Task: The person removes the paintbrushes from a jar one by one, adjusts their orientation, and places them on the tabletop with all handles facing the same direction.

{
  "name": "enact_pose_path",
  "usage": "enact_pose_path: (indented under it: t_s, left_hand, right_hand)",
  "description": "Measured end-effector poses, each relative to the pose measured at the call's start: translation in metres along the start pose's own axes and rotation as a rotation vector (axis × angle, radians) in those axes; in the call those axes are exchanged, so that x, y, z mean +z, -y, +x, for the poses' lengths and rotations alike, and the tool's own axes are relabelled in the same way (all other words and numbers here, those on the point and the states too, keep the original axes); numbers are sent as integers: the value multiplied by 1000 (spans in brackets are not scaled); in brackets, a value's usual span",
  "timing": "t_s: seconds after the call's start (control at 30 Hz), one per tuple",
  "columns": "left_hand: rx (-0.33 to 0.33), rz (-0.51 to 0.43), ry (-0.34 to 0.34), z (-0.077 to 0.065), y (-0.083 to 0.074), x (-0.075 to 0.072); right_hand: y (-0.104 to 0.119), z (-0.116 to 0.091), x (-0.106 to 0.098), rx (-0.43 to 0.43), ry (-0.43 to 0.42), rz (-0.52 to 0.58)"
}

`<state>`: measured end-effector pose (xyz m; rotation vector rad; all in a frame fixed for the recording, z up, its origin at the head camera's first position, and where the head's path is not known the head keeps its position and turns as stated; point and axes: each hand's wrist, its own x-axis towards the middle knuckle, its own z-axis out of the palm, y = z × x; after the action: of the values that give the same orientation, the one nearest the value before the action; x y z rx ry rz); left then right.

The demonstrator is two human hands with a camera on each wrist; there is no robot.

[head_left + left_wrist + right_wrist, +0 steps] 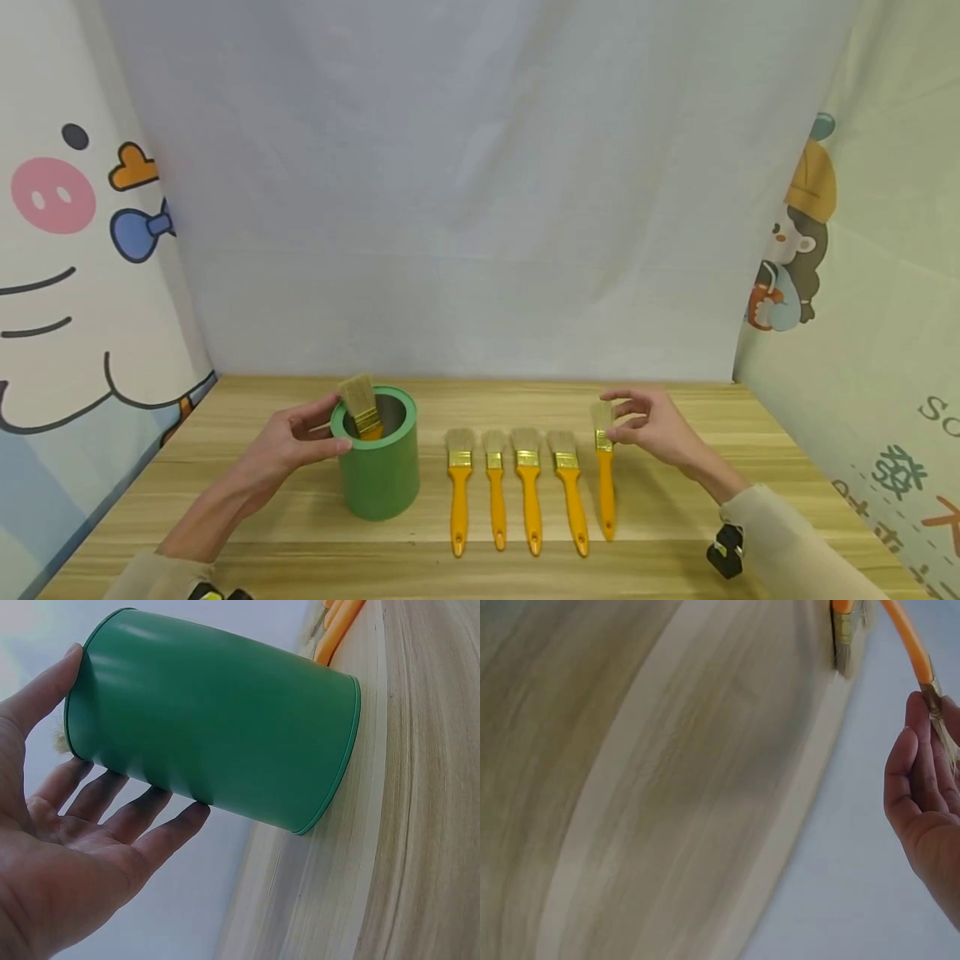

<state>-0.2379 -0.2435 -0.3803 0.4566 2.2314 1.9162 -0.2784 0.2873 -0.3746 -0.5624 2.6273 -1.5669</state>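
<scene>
A green can [380,479] stands upright at left, with a paintbrush [363,407] in it, bristles up above the rim. My left hand [288,446] grips the can near its top; in the left wrist view the thumb and fingertips touch the green wall [210,712]. My right hand [656,429] pinches another paintbrush [606,492] around its metal band and bristles. Its orange handle points toward me, and the right wrist view has it tilted up from the table. The brush's bristles are partly hidden by my right hand [930,802].
Several paintbrushes [531,492] with orange handles lie in a row between the can and my right hand, bristles pointing away. The wooden table [300,554] ends at a grey-white cloth [450,208]. Printed cloths hang along the left [90,333] and right [862,358] sides.
</scene>
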Motion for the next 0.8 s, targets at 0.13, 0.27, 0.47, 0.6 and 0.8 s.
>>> enact_pose_path:
  t_s: [0.13,0.27,0.47,0.6,0.8]
  left_hand:
    - [-8,6,-3,0,0,0]
    - [-4,8,-2,0,0,0]
    - [-5,7,-3,0,-1,1]
    - [-6,8,1,-1,-1,1]
    - [-5,6,2,-2,-2,0]
  right_hand:
    - [-10,0,0,10,25,3]
    - [-19,2,1,20,51,10]
    - [-37,5,2,-24,80,-67]
    - [-43,6,5,-34,82,-120]
    - [-44,6,8,-19,94,-149]
